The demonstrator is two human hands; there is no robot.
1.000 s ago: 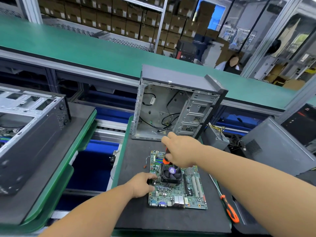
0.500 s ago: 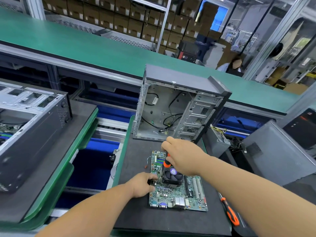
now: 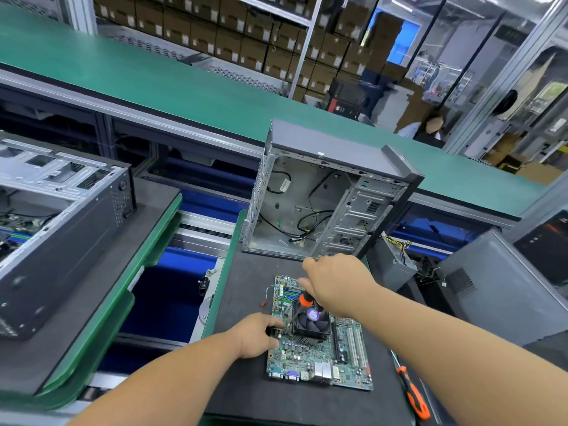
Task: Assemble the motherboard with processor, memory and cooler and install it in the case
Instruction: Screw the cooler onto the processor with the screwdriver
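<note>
A green motherboard (image 3: pixel 316 361) lies flat on the black mat (image 3: pixel 246 287), with a black fan cooler (image 3: pixel 311 322) mounted on it. My right hand (image 3: pixel 335 284) grips an orange-and-black screwdriver (image 3: pixel 306 299) held upright over the cooler's far left corner. My left hand (image 3: pixel 258 335) rests on the board's left edge beside the cooler, fingers curled against it. Behind the board stands an open, empty computer case (image 3: pixel 332 195) with loose cables inside.
A second orange screwdriver (image 3: pixel 413 395) lies on the mat's right edge. Another open case (image 3: pixel 61 204) lies on the pallet at left. A power supply (image 3: pixel 395 262) and a grey side panel (image 3: pixel 498 287) stand at right. A green conveyor (image 3: pixel 184 84) runs behind.
The view has shifted slightly. My right hand with the screwdriver has edged toward the cooler's left side. My left hand stays on the board.
</note>
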